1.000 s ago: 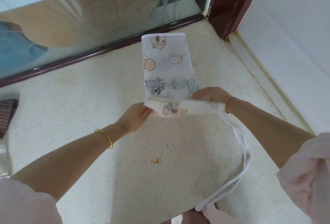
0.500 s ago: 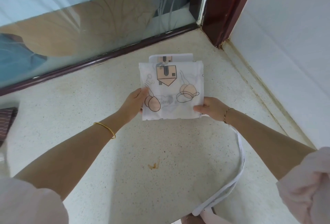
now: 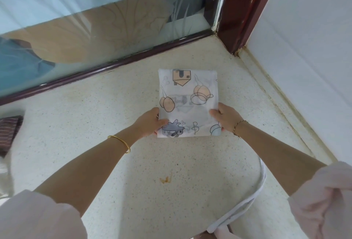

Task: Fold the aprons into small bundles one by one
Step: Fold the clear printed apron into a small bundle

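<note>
A white apron [image 3: 187,101] printed with cartoon pans, eggs and a house lies folded into a flat rectangle on the speckled counter [image 3: 95,128]. My left hand [image 3: 150,123] pinches its near left edge, thumb on top. My right hand [image 3: 223,117] grips the near right edge the same way. A white strap [image 3: 255,195] of the apron trails from under my right forearm in a curve toward the counter's near edge.
A dark striped cloth [image 3: 9,134] lies at the far left edge. A glass pane with a dark red frame [image 3: 114,67] borders the back. A dark red post [image 3: 242,10] and a white wall [image 3: 308,57] close the right side. A small orange stain [image 3: 166,179] marks the counter.
The long apron strip was rolled at its near end, then folded over away from me. It now lies flat as a shorter rectangle, with both hands holding its near corners.
</note>
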A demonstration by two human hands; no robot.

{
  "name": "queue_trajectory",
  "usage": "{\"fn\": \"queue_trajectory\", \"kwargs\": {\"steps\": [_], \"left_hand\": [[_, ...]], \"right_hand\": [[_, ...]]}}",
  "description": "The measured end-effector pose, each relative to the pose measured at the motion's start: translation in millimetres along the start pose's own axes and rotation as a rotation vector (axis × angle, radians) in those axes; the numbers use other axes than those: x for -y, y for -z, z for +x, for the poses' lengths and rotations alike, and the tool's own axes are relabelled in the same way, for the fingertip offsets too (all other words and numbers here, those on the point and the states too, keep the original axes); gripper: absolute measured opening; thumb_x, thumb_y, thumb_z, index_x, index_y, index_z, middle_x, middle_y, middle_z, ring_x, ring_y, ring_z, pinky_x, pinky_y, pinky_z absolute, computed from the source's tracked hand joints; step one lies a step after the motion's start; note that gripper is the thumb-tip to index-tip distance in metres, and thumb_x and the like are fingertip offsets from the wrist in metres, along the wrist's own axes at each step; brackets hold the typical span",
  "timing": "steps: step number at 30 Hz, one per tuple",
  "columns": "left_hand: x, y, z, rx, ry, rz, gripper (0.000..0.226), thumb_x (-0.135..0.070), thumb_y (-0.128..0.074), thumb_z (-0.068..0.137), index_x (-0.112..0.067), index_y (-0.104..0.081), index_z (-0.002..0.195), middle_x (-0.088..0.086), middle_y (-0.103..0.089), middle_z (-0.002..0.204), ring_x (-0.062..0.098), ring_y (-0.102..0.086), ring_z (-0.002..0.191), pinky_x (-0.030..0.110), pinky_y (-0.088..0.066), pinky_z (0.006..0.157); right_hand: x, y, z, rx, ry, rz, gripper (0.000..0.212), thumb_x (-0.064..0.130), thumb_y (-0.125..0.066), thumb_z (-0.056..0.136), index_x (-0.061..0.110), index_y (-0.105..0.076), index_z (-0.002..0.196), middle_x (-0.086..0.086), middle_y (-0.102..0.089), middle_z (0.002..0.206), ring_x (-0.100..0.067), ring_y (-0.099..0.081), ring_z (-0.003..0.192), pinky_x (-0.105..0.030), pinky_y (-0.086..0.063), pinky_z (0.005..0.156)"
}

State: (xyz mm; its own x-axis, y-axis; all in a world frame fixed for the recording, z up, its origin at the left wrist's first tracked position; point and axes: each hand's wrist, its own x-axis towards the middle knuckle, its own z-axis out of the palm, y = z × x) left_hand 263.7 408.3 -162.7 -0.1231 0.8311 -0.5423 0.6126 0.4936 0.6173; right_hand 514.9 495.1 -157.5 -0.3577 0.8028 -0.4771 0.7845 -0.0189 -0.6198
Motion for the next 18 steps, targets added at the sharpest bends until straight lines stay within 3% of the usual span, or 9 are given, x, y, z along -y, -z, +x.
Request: {"fn": "queue_trajectory", "kwargs": {"steps": [3, 7, 10, 12, 14, 16, 18], "left_hand": [[-3, -4, 0, 0.083, 0.097, -0.032, 0.028, -0.022, -0.053, 0.095, -0.003, -0.044, 0.113, 0.014, -0.058, 0.109, 0.032, -0.064, 0.094, 0.036, -0.058, 0.065], [-4, -9, -12, 0.278, 0.287, -0.144, 0.025, -0.018, -0.053, 0.095, 0.001, -0.050, 0.111, 0.019, -0.066, 0.104, 0.029, -0.069, 0.088, 0.039, -0.059, 0.072], [-3, -1, -20, 0.491, 0.386, -0.280, 0.033, -0.022, -0.051, 0.097, 0.001, -0.054, 0.119, 0.020, -0.067, 0.109, 0.031, -0.068, 0.094, 0.041, -0.057, 0.080], [-9, 9, -14, 0.396, 0.381, -0.360, 0.038, -0.031, -0.053, 0.095, -0.001, -0.057, 0.118, 0.018, -0.069, 0.106, 0.030, -0.069, 0.091, 0.042, -0.057, 0.082], [-20, 20, -1, 0.126, 0.327, -0.416, 0.043, -0.032, -0.057, 0.092, 0.001, -0.054, 0.120, 0.018, -0.067, 0.104, 0.027, -0.068, 0.085, 0.038, -0.057, 0.077], [-32, 29, 15, -0.101, 0.252, -0.473, 0.053, -0.030, -0.062, 0.090, -0.001, -0.042, 0.130, 0.017, -0.060, 0.111, 0.025, -0.063, 0.088, 0.034, -0.055, 0.076], [-39, 34, 30, -0.214, 0.180, -0.447, 0.063, -0.030, -0.065, 0.087, -0.009, -0.032, 0.136, 0.015, -0.051, 0.122, 0.026, -0.057, 0.098, 0.035, -0.052, 0.080]], "right_hand": [[2, -4, 0, 0.048, -0.096, -0.010, 0.028, 0.032, -0.041, 0.097, 0.008, -0.050, 0.107, -0.011, -0.058, 0.098, -0.032, -0.062, 0.087, -0.045, -0.058, 0.071], [0, -8, 0, 0.126, -0.140, -0.113, 0.029, 0.034, -0.040, 0.096, 0.008, -0.052, 0.102, -0.012, -0.060, 0.096, -0.032, -0.065, 0.083, -0.042, -0.058, 0.072], [-2, -10, 0, 0.199, -0.150, -0.179, 0.025, 0.035, -0.040, 0.095, 0.012, -0.049, 0.091, -0.009, -0.057, 0.088, -0.025, -0.059, 0.068, -0.032, -0.051, 0.057], [-1, -9, 1, 0.229, -0.159, -0.198, 0.025, 0.034, -0.040, 0.096, 0.010, -0.048, 0.092, -0.008, -0.055, 0.086, -0.022, -0.056, 0.062, -0.027, -0.046, 0.050], [1, -8, 4, 0.260, -0.175, -0.203, 0.027, 0.033, -0.039, 0.096, 0.008, -0.048, 0.095, -0.010, -0.055, 0.088, -0.024, -0.058, 0.061, -0.026, -0.045, 0.048], [3, -7, 6, 0.302, -0.202, -0.213, 0.029, 0.033, -0.039, 0.097, 0.006, -0.049, 0.101, -0.013, -0.056, 0.095, -0.030, -0.063, 0.071, -0.027, -0.048, 0.049], [3, -6, 5, 0.365, -0.219, -0.224, 0.032, 0.034, -0.039, 0.097, 0.005, -0.050, 0.107, -0.014, -0.057, 0.101, -0.032, -0.066, 0.081, -0.026, -0.051, 0.050]]}}
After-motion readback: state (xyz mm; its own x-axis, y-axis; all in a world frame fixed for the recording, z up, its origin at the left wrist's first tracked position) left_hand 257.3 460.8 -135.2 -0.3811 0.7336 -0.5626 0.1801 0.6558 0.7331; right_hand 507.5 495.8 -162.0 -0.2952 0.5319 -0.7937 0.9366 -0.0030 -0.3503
